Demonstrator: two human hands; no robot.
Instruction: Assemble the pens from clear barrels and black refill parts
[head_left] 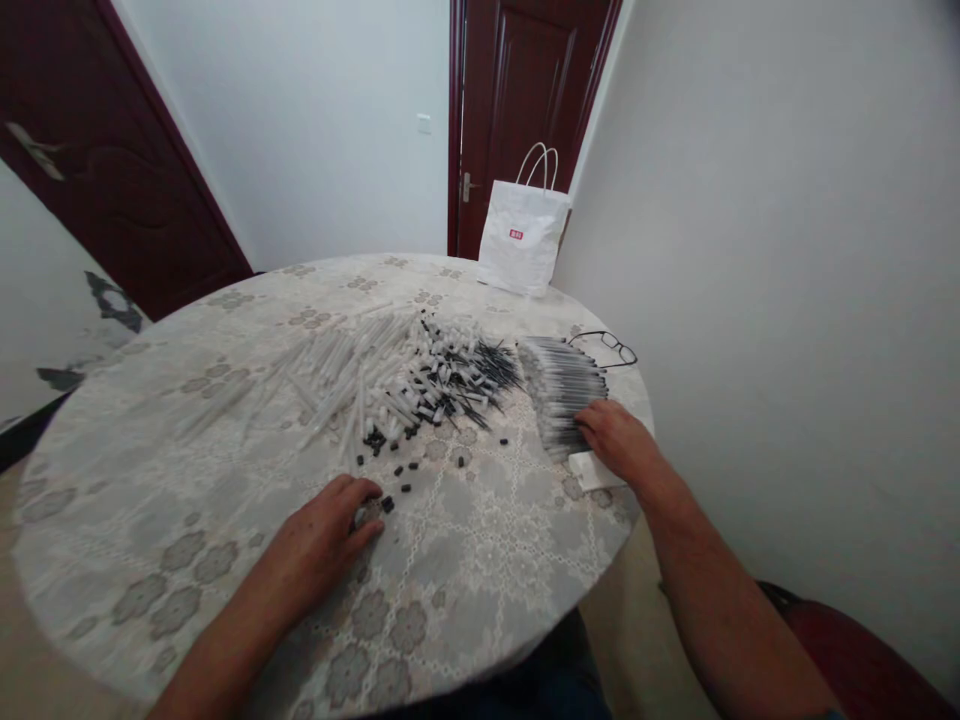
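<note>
My left hand (330, 530) rests on the tablecloth, thumb and fingers apart with nothing between them. Just past its fingertips lie small black plugs (388, 504). On the right, my right hand (619, 437) has its fingers closed at the near end of a row of assembled pens (566, 385), on a pen in that row; its fingertips partly hide the pen. In the middle is a loose heap of white caps (442, 340), black plugs and thin dark refills (499, 365). Clear pen barrels (322, 370) spread out to the left of the heap.
A round table (465, 600) with a patterned lace cloth carries everything. At its back stands a white paper bag (523, 240). Eyeglasses (615, 348) lie behind the pen row, and a white folded piece (595, 471) is beneath my right wrist. A wall borders the right side.
</note>
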